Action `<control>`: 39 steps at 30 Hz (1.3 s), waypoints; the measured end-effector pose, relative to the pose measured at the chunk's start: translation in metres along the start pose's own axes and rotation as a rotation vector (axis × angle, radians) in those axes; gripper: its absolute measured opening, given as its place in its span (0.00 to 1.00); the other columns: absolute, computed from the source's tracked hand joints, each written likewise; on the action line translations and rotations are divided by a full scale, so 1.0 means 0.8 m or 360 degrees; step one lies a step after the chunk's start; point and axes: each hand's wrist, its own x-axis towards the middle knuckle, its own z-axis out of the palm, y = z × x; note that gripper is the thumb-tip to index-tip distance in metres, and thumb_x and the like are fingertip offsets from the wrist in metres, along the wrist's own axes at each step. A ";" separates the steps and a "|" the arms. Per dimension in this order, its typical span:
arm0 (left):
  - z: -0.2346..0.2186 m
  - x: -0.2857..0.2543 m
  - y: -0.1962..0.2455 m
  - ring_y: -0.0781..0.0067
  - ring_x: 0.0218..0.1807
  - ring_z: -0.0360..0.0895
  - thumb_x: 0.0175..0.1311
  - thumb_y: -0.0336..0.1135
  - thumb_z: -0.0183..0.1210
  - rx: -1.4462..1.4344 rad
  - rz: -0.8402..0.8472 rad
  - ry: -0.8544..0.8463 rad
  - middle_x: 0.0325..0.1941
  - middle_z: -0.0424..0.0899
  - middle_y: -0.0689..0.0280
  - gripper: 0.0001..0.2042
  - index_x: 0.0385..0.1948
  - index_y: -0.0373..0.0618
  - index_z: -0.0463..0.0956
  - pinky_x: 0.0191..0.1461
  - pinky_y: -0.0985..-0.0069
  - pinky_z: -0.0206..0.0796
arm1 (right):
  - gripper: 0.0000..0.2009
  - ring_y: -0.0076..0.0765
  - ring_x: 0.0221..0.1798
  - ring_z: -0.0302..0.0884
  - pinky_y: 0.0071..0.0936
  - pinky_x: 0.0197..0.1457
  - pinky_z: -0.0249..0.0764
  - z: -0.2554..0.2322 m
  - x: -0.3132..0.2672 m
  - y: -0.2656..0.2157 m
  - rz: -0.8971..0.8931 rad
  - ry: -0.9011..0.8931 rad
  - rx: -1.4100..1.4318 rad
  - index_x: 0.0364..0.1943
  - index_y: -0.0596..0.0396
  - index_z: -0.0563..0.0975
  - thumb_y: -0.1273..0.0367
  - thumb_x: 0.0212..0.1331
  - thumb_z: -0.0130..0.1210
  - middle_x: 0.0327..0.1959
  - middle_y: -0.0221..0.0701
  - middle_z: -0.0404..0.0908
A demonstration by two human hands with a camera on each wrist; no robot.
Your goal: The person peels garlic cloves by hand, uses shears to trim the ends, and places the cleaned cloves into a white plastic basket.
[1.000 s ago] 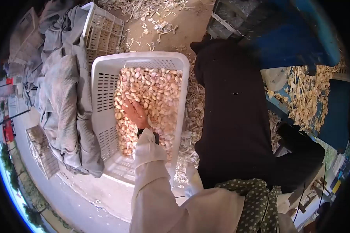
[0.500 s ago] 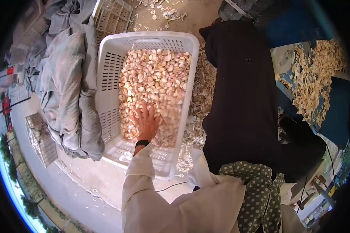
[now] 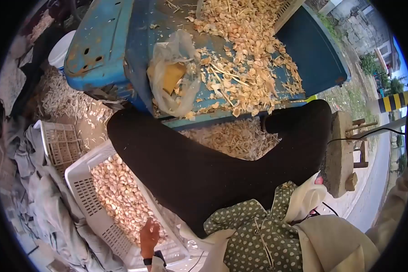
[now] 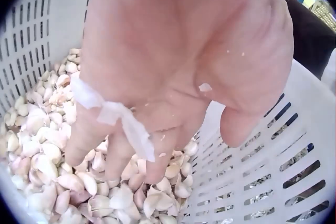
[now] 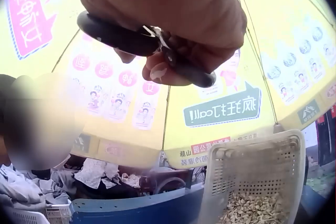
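Observation:
A white plastic crate (image 3: 79,174), lower left in the head view, holds many garlic cloves (image 3: 115,192). Over the cloves at its near end is my left hand (image 3: 149,236), with a dark band at the wrist. The left wrist view shows its palm and loosely extended fingers (image 4: 118,153) just above the cloves, with a strip of white papery skin (image 4: 137,132) stuck across them. My right hand (image 5: 173,8) grips black-handled scissors (image 5: 118,35), seen in the right wrist view; their blades are hidden. The head view does not show this hand.
Ahead stands a blue metal surface (image 3: 140,54) bearing a heap of dry garlic (image 3: 254,59) and a plastic bag (image 3: 174,97). A tipped white crate (image 5: 210,182) holds more. Grey cloth (image 3: 50,195) lies left. A yellow umbrella (image 5: 210,134) spreads overhead.
The head view has swung right, so the crate now sits lower left and the blue surface shows. My left hand, earlier spread on the cloves, has its fingers drawn closer together.

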 end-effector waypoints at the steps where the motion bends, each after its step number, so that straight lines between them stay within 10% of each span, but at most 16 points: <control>1: -0.033 0.013 0.061 0.64 0.29 0.81 0.63 0.37 0.57 -0.0044 -0.0165 0.0117 0.28 0.83 0.52 0.18 0.47 0.29 0.74 0.36 0.70 0.70 | 0.09 0.26 0.30 0.70 0.22 0.32 0.68 0.017 -0.024 -0.009 -0.0021 -0.0202 0.0028 0.31 0.55 0.74 0.65 0.64 0.53 0.29 0.31 0.77; 4: -0.078 0.029 0.154 0.76 0.23 0.77 0.67 0.40 0.56 -0.0598 -0.0218 0.0792 0.23 0.82 0.58 0.14 0.35 0.34 0.78 0.26 0.80 0.66 | 0.11 0.25 0.33 0.68 0.24 0.36 0.67 0.011 -0.047 0.005 0.0281 -0.0381 0.0142 0.32 0.58 0.75 0.65 0.67 0.49 0.30 0.29 0.75; 7: -0.124 0.030 0.297 0.59 0.39 0.79 0.60 0.50 0.58 -0.1298 0.0555 0.0481 0.43 0.79 0.49 0.24 0.46 0.36 0.74 0.42 0.71 0.71 | 0.09 0.19 0.20 0.61 0.16 0.25 0.60 0.080 -0.116 0.093 0.0258 -0.0291 0.0112 0.31 0.54 0.68 0.64 0.65 0.46 0.24 0.25 0.66; 10: -0.137 0.047 0.420 0.45 0.49 0.76 0.58 0.62 0.57 -0.1661 0.1598 -0.1137 0.51 0.75 0.41 0.40 0.56 0.27 0.64 0.51 0.58 0.69 | 0.09 0.19 0.24 0.70 0.16 0.26 0.63 0.158 -0.137 0.202 0.0532 -0.0196 0.0119 0.28 0.54 0.71 0.67 0.53 0.59 0.27 0.28 0.76; 13: -0.074 -0.005 0.521 0.44 0.48 0.77 0.61 0.59 0.55 -0.2272 0.1930 -0.0387 0.52 0.75 0.39 0.38 0.55 0.24 0.64 0.48 0.54 0.71 | 0.08 0.17 0.23 0.69 0.16 0.27 0.65 0.210 -0.143 0.327 0.0673 -0.0127 0.0108 0.29 0.56 0.73 0.72 0.51 0.61 0.27 0.27 0.77; 17: -0.092 0.096 0.521 0.52 0.35 0.82 0.66 0.34 0.55 -0.1957 0.2570 -0.1320 0.43 0.79 0.40 0.21 0.55 0.26 0.65 0.36 0.68 0.76 | 0.10 0.34 0.22 0.68 0.34 0.28 0.65 0.243 -0.123 0.477 0.0557 -0.0152 -0.0596 0.24 0.61 0.74 0.67 0.50 0.61 0.19 0.39 0.73; 20: -0.083 0.122 0.496 0.73 0.10 0.67 0.63 0.37 0.61 -0.1887 0.1347 -0.0437 0.12 0.75 0.64 0.14 0.21 0.36 0.76 0.14 0.78 0.59 | 0.12 0.42 0.22 0.68 0.37 0.29 0.64 0.272 -0.111 0.542 0.0515 -0.0163 -0.0715 0.24 0.61 0.74 0.66 0.50 0.60 0.19 0.43 0.73; 24: -0.049 0.182 0.470 0.79 0.23 0.75 0.64 0.35 0.59 -0.1533 0.0355 -0.0088 0.21 0.80 0.64 0.10 0.31 0.35 0.79 0.27 0.83 0.66 | 0.12 0.47 0.22 0.69 0.39 0.29 0.66 0.298 -0.100 0.579 0.0569 -0.0217 -0.0751 0.24 0.60 0.74 0.65 0.50 0.61 0.19 0.44 0.73; 33: 0.027 0.339 0.555 0.80 0.32 0.76 0.65 0.32 0.56 -0.1198 0.0311 -0.0293 0.36 0.81 0.63 0.12 0.46 0.36 0.76 0.31 0.83 0.69 | 0.09 0.54 0.25 0.71 0.43 0.29 0.64 0.309 -0.097 0.607 0.0433 -0.0341 -0.0787 0.24 0.57 0.73 0.68 0.48 0.61 0.19 0.43 0.74; 39: 0.107 0.472 0.603 0.74 0.32 0.78 0.61 0.28 0.56 -0.0640 0.0963 0.0191 0.36 0.79 0.60 0.12 0.45 0.35 0.76 0.31 0.79 0.71 | 0.08 0.56 0.28 0.73 0.43 0.32 0.67 0.298 -0.079 0.581 0.0439 -0.0369 -0.0639 0.24 0.59 0.73 0.70 0.47 0.60 0.21 0.45 0.75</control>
